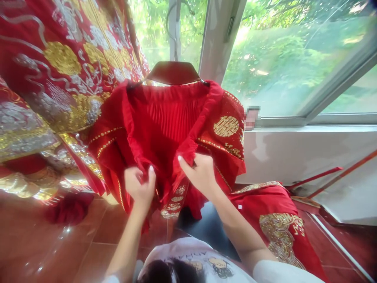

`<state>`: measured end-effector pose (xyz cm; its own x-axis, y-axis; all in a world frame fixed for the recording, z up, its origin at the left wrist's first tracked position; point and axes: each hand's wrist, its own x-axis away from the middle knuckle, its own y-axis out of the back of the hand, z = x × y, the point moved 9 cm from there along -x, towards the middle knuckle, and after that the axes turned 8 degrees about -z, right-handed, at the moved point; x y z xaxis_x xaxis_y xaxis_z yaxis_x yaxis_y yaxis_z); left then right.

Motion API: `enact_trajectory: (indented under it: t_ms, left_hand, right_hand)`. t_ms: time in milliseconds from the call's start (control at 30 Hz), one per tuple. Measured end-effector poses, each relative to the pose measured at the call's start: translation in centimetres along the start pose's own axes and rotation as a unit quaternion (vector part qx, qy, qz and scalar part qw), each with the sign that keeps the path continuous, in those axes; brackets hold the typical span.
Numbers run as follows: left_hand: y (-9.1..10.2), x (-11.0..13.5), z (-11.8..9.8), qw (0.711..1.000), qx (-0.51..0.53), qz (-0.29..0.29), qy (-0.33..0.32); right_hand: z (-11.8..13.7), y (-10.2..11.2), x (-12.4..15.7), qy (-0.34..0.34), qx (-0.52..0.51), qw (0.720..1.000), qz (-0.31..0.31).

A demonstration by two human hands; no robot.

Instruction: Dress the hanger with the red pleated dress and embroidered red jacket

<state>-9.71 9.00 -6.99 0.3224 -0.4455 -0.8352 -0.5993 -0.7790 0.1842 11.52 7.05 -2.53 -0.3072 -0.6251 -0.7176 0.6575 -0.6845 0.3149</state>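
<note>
A red pleated garment [165, 125] with gold embroidery hangs from a dark wooden hanger [173, 72] in front of the window. My left hand [140, 184] is closed on the garment's lower edge at the left. My right hand [198, 171] pinches a fold of the red fabric at the right of the opening. Both hands are close together, below the hanger.
A large red robe [55, 78] with gold and silver embroidery hangs at the left. More red embroidered cloth [277, 224] lies over my lap at the right. A white sill and wall [309, 153] run below the window. Red poles [318, 177] lean there. The floor [97, 251] is red tile.
</note>
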Motion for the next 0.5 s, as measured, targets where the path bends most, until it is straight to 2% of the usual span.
enact_trajectory:
  t_ms: [33,67,133,200,267,400,433,500]
  left_hand:
    - [-0.7,2.1,0.6,0.999,0.015,0.038,0.011]
    - [-1.9,4.5,1.2,0.993,0.033,0.105,0.030]
    - [-4.3,9.2,3.1,0.968,0.060,0.222,0.100]
    - [-5.8,12.6,5.3,0.946,0.070,0.266,0.172]
    - [-6.6,14.0,6.8,0.943,0.069,0.259,0.199]
    - [-8.6,14.1,7.6,0.947,0.053,0.268,0.169]
    - [-9.1,14.2,7.5,0.944,0.046,0.283,0.164]
    - [-9.8,14.7,7.3,0.938,0.028,0.310,0.154]
  right_hand:
    - [-0.3,-0.1,0.2,-0.019,-0.006,1.000,0.011]
    - [-0.7,-0.3,0.5,-0.035,-0.009,0.999,0.021]
    - [-1.7,-0.9,1.4,-0.061,-0.008,0.998,0.030]
    - [-2.9,-1.0,2.2,-0.081,0.000,0.997,0.019]
    - [-4.0,-0.6,3.0,-0.100,0.006,0.995,0.005]
    - [-5.4,0.7,4.4,-0.117,0.039,0.992,-0.006]
    - [-5.5,1.5,4.8,-0.111,0.063,0.991,-0.039]
    - [-5.2,3.4,6.1,-0.079,0.106,0.979,-0.154]
